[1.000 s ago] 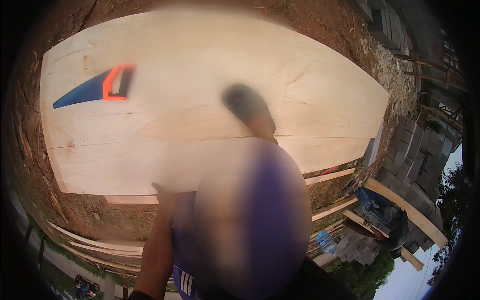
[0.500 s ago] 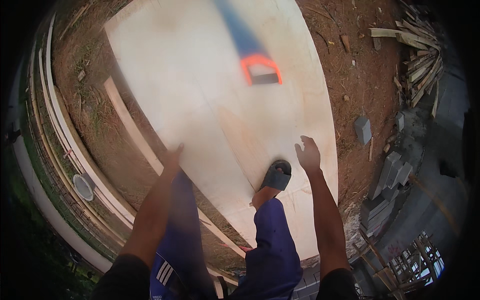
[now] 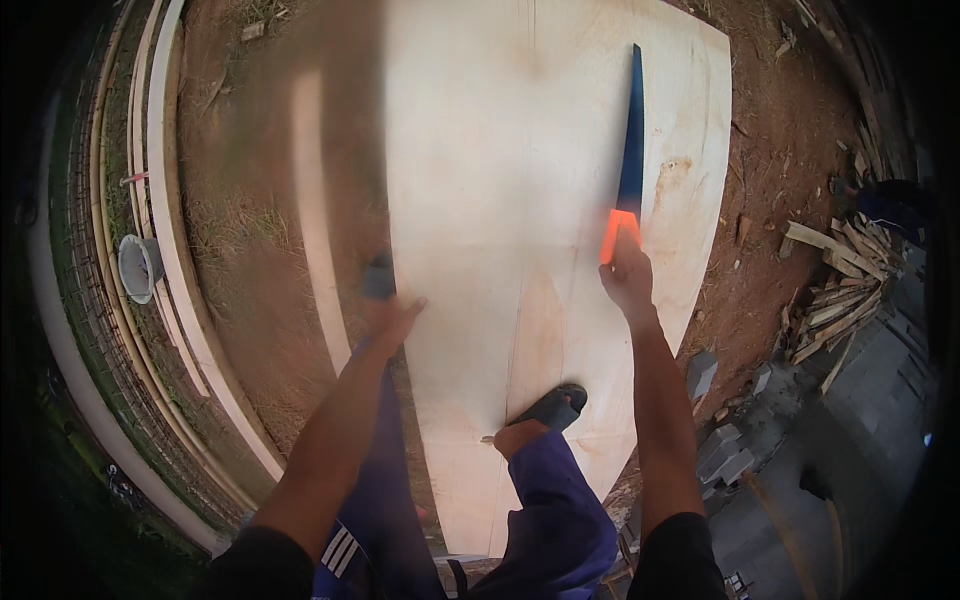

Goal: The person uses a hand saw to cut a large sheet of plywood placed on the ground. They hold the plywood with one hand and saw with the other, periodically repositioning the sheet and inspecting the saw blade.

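A large pale plywood sheet (image 3: pixel 470 180) stretches out in front of me. On its right part lies a handsaw (image 3: pixel 630 160) with a dark blue blade and an orange handle, the blade pointing away from me. My right hand (image 3: pixel 628 278) has its fingers closed round the handle. At the sheet's left edge is my left hand (image 3: pixel 393 318), holding nothing, a digit stretched out over the wood; blur softens its other fingers. One foot in a dark sandal (image 3: pixel 552 408) stands on the near part of the sheet. The other sandal (image 3: pixel 378 277) is beside the left edge.
Left of the sheet, a wooden strip (image 3: pixel 318 220) lies on the soil, with long boards (image 3: pixel 165 130) and a round bucket (image 3: pixel 138 268) farther left. At right are a pile of split wood (image 3: pixel 840 290), grey blocks (image 3: pixel 722 455) and a person's dark-clothed part (image 3: pixel 895 205).
My right hand has reached forward and taken hold of the saw handle. The view has turned, so the sheet and saw now point more straight ahead.
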A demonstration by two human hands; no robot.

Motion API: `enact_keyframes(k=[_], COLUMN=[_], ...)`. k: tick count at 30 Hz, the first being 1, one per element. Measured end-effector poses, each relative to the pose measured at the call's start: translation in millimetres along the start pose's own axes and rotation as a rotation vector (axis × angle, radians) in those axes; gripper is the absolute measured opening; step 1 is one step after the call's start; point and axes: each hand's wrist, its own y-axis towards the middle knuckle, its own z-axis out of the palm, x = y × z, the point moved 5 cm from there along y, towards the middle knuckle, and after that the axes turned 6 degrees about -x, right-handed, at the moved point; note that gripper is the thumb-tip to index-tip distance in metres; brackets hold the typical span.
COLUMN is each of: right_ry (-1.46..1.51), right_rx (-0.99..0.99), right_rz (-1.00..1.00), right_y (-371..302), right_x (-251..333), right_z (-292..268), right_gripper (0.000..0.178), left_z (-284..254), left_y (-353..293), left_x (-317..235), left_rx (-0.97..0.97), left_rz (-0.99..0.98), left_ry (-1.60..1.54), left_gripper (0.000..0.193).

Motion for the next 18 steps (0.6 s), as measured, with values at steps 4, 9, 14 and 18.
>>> enact_keyframes(k=[4, 9, 14, 18], right_ry=[0.811, 0.907, 0.908, 0.946], right_rx=[-0.258, -0.354, -0.24, -0.169], right_rz=[0.456, 0.683, 0.545, 0.589], right_y=[-39.2, -38.6, -10.0, 17.7], right_x=[32.7, 113.0, 139.2, 182.7], right_z=[-73.1, -191.7, -191.6, -165.1], right_gripper=[0.027, 0.033, 0.035, 0.034], left_z=[-7.6, 5.7, 18.3, 21.9], left_y=[-17.5, -11.6, -7.6, 13.7], left_x=[-37.2, -14.9, -2.3, 18.4], left_rx=[-0.006, 0.079, 0.004, -0.057], left_rz=[0.005, -0.028, 0.008, 0.04], left_ry=[0.093, -0.064, 0.038, 0.037], left_gripper=[0.07, 0.074, 0.071, 0.07])
